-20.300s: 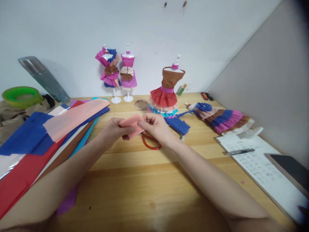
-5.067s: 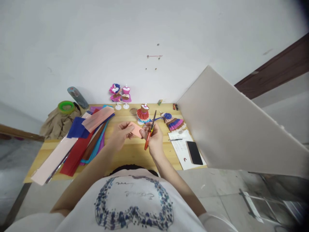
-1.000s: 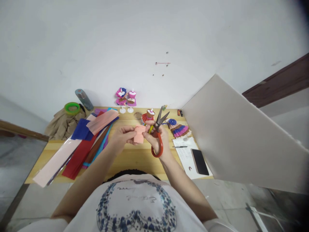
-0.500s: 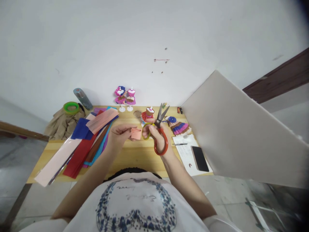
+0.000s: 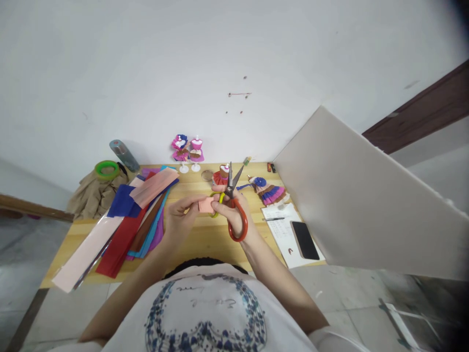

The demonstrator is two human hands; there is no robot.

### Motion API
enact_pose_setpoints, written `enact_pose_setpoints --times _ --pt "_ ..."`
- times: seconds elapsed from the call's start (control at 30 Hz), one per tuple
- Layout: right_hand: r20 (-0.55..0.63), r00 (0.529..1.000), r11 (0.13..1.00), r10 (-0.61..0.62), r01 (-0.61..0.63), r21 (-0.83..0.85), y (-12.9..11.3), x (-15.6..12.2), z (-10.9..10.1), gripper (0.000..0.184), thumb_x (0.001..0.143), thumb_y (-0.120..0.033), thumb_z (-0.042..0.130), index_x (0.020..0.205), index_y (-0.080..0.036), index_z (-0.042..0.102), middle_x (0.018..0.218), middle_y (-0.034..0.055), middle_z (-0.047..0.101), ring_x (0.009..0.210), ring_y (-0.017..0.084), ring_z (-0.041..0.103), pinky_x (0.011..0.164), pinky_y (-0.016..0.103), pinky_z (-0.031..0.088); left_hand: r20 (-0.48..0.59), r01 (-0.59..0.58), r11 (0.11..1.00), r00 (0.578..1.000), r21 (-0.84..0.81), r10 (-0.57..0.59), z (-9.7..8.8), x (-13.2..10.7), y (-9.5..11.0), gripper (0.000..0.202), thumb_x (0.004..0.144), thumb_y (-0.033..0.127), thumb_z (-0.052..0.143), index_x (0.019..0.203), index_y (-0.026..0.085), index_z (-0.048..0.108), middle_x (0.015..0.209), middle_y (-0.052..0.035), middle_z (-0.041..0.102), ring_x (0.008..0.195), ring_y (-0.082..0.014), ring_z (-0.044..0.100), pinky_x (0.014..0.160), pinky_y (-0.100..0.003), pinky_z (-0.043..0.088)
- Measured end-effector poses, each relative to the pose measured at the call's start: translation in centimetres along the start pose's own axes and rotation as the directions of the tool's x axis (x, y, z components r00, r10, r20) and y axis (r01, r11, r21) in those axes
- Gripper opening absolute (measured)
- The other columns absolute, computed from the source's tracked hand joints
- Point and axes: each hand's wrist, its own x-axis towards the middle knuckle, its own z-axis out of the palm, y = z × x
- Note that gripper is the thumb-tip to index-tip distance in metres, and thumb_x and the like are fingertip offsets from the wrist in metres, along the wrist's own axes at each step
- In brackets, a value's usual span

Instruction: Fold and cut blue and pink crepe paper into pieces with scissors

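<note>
A small folded piece of peach crepe paper [image 5: 205, 205] is pinched in the fingers of my left hand [image 5: 181, 212]. My right hand [image 5: 234, 211] holds scissors [image 5: 238, 222] with one orange and one yellow handle loop; their blades are parted and point away from me. The thumb of that hand also touches the right edge of the folded paper. Just behind the scissors stands a small dress form [image 5: 221, 176] in brown and red paper, partly hidden by my hand and the blades.
Strips of coloured crepe paper [image 5: 120, 239] lie in a pile at left. Two decorated dress forms [image 5: 196, 146] stand by the wall. A layered paper dress [image 5: 270, 190], a written sheet [image 5: 278, 230] and a phone [image 5: 305, 240] lie at right, beside a white panel [image 5: 359, 195].
My right hand has moved left with the scissors, and its thumb now meets the folded paper. The paper has turned, so its flat side shows instead of its layered edge.
</note>
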Motion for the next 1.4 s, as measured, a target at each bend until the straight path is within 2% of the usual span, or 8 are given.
enact_pose_setpoints --times 0.23,0.43,0.57,0.73,0.93,1.2,1.33,1.4 --pt "-0.027 0.998 0.994 -0.061 0.058 -0.089 -0.1 -0.1 -0.1 0.041 0.069 -0.033 0.075 0.107 -0.022 0.065 0.073 -0.0030 0.056 0.059 0.012 0.050 0.058 0.028 0.043 0.133 0.135 0.981 0.984 -0.140 -0.116 -0.8 -0.2 -0.7 0.035 0.082 0.039 0.068 0.109 0.019 0.076 0.082 -0.0042 0.077 0.077 -0.0207 0.071 0.073 -0.032 0.057" --pt "-0.013 0.993 0.980 -0.114 0.111 -0.164 0.3 0.0 -0.2 0.035 0.070 -0.032 0.076 0.101 -0.021 0.065 0.073 -0.0022 0.057 0.060 0.013 0.050 0.058 0.027 0.042 0.222 0.314 0.945 0.931 -0.087 -0.289 -0.3 0.8 0.5 0.034 0.066 0.047 0.082 0.076 0.015 0.075 0.068 -0.0030 0.072 0.060 -0.0184 0.068 0.058 -0.029 0.057" --pt "-0.024 0.990 0.977 -0.138 0.132 -0.167 0.4 0.4 -0.1 0.034 0.071 -0.032 0.077 0.101 -0.020 0.064 0.074 -0.0023 0.057 0.061 0.012 0.049 0.060 0.028 0.041 0.238 0.295 0.951 0.934 -0.092 -0.266 0.0 1.2 1.1 0.034 0.067 0.047 0.081 0.073 0.014 0.074 0.065 -0.0033 0.071 0.057 -0.0178 0.069 0.056 -0.027 0.056" --pt "-0.051 0.965 0.950 -0.259 0.245 -0.194 0.3 1.2 0.2 0.031 0.073 -0.029 0.076 0.099 -0.020 0.063 0.073 -0.0038 0.055 0.061 0.012 0.048 0.061 0.027 0.041 0.270 0.334 0.928 0.920 -0.167 -0.283 0.0 1.7 0.8 0.045 0.063 0.049 0.084 0.090 0.014 0.075 0.078 -0.0042 0.073 0.058 -0.0142 0.066 0.055 -0.026 0.053" --pt "-0.010 0.967 0.952 -0.254 0.249 -0.178 0.0 1.7 0.4 0.028 0.074 -0.030 0.075 0.098 -0.020 0.064 0.072 -0.0041 0.056 0.060 0.012 0.047 0.058 0.026 0.039 0.315 0.348 0.894 0.914 -0.283 -0.256 0.0 2.2 -0.1 0.031 0.063 0.041 0.084 0.068 0.014 0.069 0.056 0.0023 0.057 0.048 -0.0063 0.044 0.046 -0.020 0.035" --pt "0.006 0.952 0.939 -0.305 0.302 -0.164 -0.6 1.7 0.8 0.026 0.076 -0.031 0.077 0.097 -0.020 0.065 0.071 -0.0038 0.054 0.059 0.011 0.047 0.060 0.027 0.040 0.305 0.318 0.888 0.927 -0.334 -0.217 0.3 1.8 0.4 0.028 0.066 0.039 0.082 0.069 0.016 0.066 0.065 0.0002 0.062 0.057 -0.0099 0.049 0.055 -0.024 0.040" --pt "0.124 0.950 0.927 -0.285 0.306 -0.217 -1.1 1.3 -0.3 0.031 0.085 -0.041 0.069 0.108 -0.021 0.063 0.077 -0.0009 0.057 0.063 0.013 0.052 0.061 0.028 0.043 0.276 0.236 0.894 0.952 -0.381 -0.133 0.3 1.6 0.9 0.023 0.070 0.032 0.078 0.063 0.016 0.062 0.058 0.0027 0.056 0.058 -0.0096 0.046 0.059 -0.024 0.037" --pt "0.237 0.926 0.865 -0.294 0.363 -0.347 -1.4 1.0 -1.4 0.038 0.086 -0.045 0.067 0.114 -0.021 0.061 0.087 0.0030 0.059 0.071 0.017 0.056 0.066 0.031 0.047 0.247 0.193 0.902 0.964 -0.387 -0.100 0.1 1.6 1.1 0.018 0.072 0.029 0.076 0.066 0.016 0.065 0.060 0.0030 0.058 0.060 -0.0100 0.047 0.063 -0.024 0.039"
